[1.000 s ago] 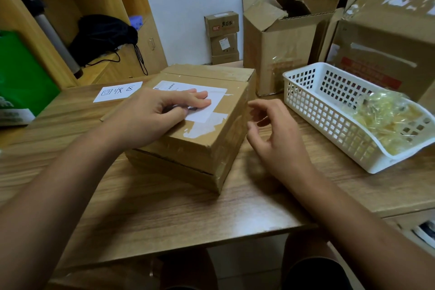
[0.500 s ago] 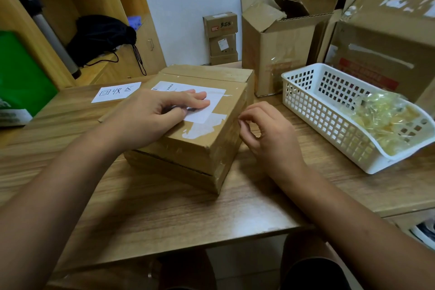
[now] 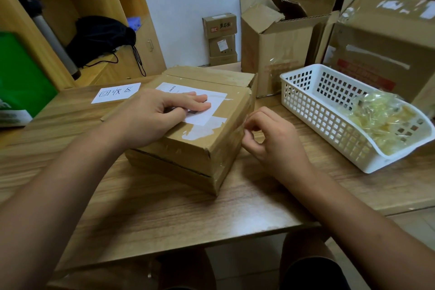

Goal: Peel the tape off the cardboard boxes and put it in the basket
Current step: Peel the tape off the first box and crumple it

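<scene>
A taped cardboard box (image 3: 195,150) lies in the middle of the wooden table, with a white label (image 3: 215,101) on its top. My left hand (image 3: 153,115) presses flat on the top, fingers straight over the label. My right hand (image 3: 275,139) is at the box's right side, fingers and thumb curled, fingertips against the clear tape (image 3: 233,146) on that face. I see nothing held between those fingers. To the right stands the white basket (image 3: 303,103), holding a crumpled wad of peeled tape (image 3: 376,122).
Several cardboard boxes stand behind the basket, among them an open one (image 3: 277,54) and a big taped one (image 3: 386,49). A paper sign (image 3: 116,93) lies at the left. Wooden shelves (image 3: 77,7) with a black bag and a green bag (image 3: 21,77) fill the left.
My right hand has moved left to the box's right face and curled its fingers tighter against it. My left hand has stayed flat on the top.
</scene>
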A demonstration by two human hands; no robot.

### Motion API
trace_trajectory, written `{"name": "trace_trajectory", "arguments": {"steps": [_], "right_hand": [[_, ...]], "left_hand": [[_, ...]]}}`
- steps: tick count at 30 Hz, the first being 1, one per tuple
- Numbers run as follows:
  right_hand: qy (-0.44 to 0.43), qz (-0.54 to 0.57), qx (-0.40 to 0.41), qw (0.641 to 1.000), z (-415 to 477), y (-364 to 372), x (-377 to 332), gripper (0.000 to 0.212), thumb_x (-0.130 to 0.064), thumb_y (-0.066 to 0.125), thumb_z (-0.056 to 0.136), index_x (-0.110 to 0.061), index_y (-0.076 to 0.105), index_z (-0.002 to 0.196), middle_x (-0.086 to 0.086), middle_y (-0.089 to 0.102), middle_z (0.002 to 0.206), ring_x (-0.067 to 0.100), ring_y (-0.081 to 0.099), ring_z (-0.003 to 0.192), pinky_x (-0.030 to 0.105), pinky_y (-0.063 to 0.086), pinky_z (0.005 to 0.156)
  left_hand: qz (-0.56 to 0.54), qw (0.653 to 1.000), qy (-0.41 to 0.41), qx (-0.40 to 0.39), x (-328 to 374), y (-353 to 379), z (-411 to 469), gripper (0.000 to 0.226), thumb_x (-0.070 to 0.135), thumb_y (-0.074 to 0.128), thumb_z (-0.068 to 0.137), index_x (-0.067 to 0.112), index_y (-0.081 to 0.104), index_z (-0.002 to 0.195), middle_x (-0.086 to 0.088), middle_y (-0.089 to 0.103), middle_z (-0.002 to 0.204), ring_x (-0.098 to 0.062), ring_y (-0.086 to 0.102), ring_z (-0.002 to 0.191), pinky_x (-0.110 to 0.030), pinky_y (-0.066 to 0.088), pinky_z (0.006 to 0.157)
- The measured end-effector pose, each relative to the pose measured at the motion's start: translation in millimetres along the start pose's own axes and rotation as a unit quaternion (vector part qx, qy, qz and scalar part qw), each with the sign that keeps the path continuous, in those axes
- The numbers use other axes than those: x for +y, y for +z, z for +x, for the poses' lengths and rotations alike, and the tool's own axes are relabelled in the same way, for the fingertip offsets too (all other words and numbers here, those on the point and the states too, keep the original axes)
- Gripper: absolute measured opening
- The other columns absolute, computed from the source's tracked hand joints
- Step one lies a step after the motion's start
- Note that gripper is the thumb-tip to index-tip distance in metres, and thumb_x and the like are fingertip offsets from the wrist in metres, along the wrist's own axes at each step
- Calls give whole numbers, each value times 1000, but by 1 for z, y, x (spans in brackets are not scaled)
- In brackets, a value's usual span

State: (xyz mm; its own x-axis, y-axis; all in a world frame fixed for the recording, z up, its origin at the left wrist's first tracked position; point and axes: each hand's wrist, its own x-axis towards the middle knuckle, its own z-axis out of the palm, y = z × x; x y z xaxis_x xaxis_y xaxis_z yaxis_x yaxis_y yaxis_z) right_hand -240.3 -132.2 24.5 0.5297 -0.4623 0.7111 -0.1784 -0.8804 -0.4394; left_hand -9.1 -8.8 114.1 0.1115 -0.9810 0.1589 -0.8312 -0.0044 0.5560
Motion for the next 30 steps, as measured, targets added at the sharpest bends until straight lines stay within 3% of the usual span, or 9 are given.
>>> {"name": "trace_trajectory", "arguments": {"steps": [6,11,19,22,30], "right_hand": [[-8,13,7,1000,-1,2,3,7,-1,70,87,-4,64,89,5,61,94,23,61,85,42,52,74],[13,31,15,999,3,6,8,28,-4,73,87,-7,60,112,3,58,117,10,57,107,33,52,90],[-57,-82,-7,995,6,1,10,8,0,71,89,-2,71,98,11,68,107,27,65,96,38,53,79],[-73,-106,-24,991,8,-3,10,7,0,69,91,0,70,99,13,68,105,32,65,92,45,54,75],[-46,-72,-88,993,5,-7,9,4,-1,60,97,-1,64,97,12,64,98,30,60,87,46,50,74]], "left_hand": [[14,1000,8,-2,-1,-1,-1,45,31,45,91,61,65,118,42,55,131,17,41,132,-28,36,108],[0,1000,12,-1,0,-2,-2,44,29,46,92,60,66,118,41,56,131,16,42,132,-26,35,108],[1,1000,7,5,0,-1,-2,43,32,45,92,60,66,118,41,56,131,16,43,131,-27,37,108],[-1,1000,7,9,-1,0,-2,44,29,46,93,59,67,117,40,56,131,15,43,132,-29,37,109],[6,1000,2,11,0,1,0,45,29,46,90,61,67,114,41,57,128,17,43,131,-29,37,110]]}}
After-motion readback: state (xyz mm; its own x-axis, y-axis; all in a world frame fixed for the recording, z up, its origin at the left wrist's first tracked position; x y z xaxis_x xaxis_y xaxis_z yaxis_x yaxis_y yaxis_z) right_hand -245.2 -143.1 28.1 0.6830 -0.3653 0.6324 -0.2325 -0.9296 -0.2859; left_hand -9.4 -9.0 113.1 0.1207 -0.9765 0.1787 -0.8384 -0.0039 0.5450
